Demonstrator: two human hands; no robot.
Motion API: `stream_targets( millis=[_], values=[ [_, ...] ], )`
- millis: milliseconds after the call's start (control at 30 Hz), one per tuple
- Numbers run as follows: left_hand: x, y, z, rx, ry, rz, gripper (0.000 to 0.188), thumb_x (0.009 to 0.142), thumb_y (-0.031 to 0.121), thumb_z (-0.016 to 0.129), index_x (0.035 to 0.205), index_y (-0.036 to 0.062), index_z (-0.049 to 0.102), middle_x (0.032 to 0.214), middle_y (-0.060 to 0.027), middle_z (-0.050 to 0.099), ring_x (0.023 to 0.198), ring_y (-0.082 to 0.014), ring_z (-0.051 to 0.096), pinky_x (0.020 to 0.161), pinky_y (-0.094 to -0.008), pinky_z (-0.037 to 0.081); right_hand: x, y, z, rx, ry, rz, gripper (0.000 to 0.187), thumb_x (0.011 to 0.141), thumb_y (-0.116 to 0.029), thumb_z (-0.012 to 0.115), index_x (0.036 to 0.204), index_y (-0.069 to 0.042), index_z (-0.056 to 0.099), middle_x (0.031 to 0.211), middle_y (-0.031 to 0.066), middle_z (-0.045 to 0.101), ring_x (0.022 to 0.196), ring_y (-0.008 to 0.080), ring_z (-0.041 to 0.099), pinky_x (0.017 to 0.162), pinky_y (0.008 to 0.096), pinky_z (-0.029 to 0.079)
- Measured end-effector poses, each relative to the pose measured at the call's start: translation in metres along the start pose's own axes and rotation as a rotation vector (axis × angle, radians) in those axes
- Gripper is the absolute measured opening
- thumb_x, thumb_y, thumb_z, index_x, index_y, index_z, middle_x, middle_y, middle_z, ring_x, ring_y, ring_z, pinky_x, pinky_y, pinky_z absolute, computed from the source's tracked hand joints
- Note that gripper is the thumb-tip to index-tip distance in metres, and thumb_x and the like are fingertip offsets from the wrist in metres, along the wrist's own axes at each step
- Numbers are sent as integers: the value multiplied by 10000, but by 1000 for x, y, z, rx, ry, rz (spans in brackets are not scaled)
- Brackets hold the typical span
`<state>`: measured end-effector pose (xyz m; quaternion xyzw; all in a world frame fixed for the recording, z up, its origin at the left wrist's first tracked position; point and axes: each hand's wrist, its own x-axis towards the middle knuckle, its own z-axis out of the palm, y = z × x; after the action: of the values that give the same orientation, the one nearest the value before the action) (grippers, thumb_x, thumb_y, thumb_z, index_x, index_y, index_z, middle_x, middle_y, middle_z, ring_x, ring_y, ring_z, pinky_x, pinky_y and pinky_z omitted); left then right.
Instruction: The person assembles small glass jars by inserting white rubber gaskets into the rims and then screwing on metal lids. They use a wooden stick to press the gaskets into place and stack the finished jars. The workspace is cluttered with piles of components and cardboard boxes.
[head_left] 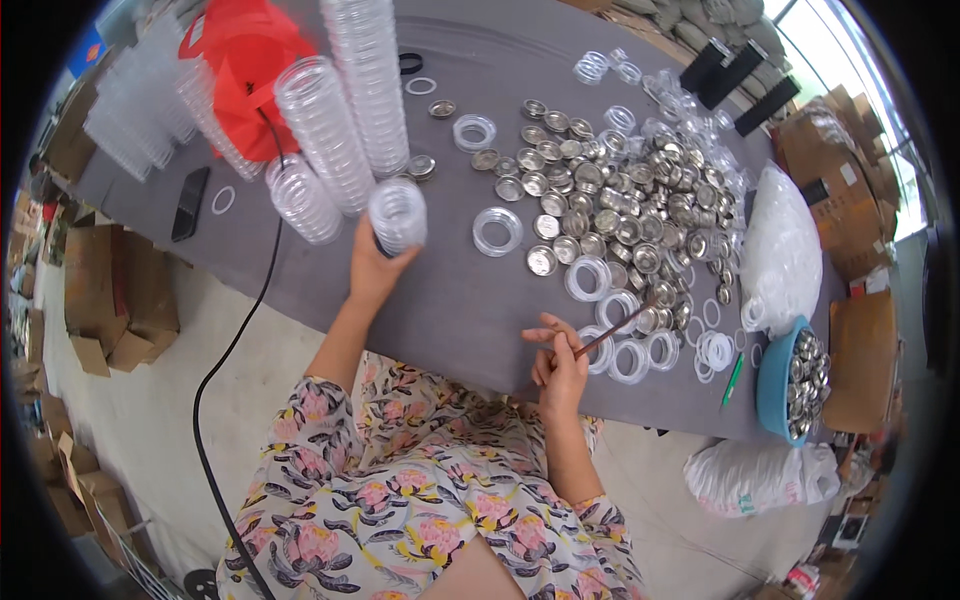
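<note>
Left hand (378,265): fingers wrapped around a short stack of clear plastic rings (398,215), near the front edge of the desk (450,300); whether the stack rests on the surface cannot be told.
Stack risk: smooth rings may slide over one another if the grip loosens or tilts.
Right hand (560,370): thumb and fingers closed on a thin brown rod (622,324), which slants toward the loose rings.
Rod risk: a careless sweep could scatter the clear loose rings (629,361) near the front edge or disturb the silvery metal cups (640,200).
Tall ring column (325,135): stands just beyond the left hand; a forward knock could topple it.
Black cable (197,395): hangs over the front edge; a snag could drag at the shorter leaning stack (303,205).
Blue basin (769,385): filled with metal cups at the right front corner; a bump could spill them.
</note>
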<state>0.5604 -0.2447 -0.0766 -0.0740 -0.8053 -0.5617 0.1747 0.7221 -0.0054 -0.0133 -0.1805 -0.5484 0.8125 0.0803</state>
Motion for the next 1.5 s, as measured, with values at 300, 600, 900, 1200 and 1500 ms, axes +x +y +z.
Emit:
stream_targets(
  millis=[300, 600, 900, 1200, 1500],
  values=[
    [-90, 68, 41, 104, -240, 369, 461, 674, 88, 716, 1098, 45, 540, 1057, -123, 548, 1011, -291, 519, 914, -427, 377, -8, -49, -70, 358, 390, -518, 596, 971, -467, 272, 526, -82, 369, 482, 66, 394, 409, 117, 292, 395, 240, 226],
    [-112, 114, 142, 167, -780, 736, 263, 735, 182, 670, 982, 122, 602, 977, 6, 582, 1110, -226, 489, 1060, -514, 242, -7, -44, -75, 181, 384, -518, 647, 969, -487, 245, 447, -107, 280, 431, 57, 340, 419, 130, 285, 418, 262, 211],
    [-121, 111, 62, 79, -652, 465, 539, 676, 181, 731, 1163, 107, 513, 1173, -125, 515, 1145, -286, 471, 1045, -528, 261, -9, -19, -50, 371, 127, -319, 641, 953, -528, 251, 459, -119, 258, 421, 16, 283, 408, 126, 204, 409, 260, 161],
    [-125, 101, 78, -80, -713, 225, 844, 628, 190, 781, 1329, 17, 344, 1285, -171, 429, 1206, -344, 407, 995, -405, 366, -13, -19, -42, 397, 88, -293, 654, 965, -506, 238, 440, -116, 264, 418, 23, 295, 403, 126, 216, 400, 262, 179],
    [-130, 96, 76, -218, -681, 41, 919, 605, 159, 798, 1350, -2, 287, 1268, -188, 472, 1166, -338, 473, 973, -392, 391, -7, 13, -7, 385, -24, -240, 647, 975, -473, 239, 436, -115, 268, 409, 19, 304, 395, 128, 255, 403, 265, 215]
  ],
)
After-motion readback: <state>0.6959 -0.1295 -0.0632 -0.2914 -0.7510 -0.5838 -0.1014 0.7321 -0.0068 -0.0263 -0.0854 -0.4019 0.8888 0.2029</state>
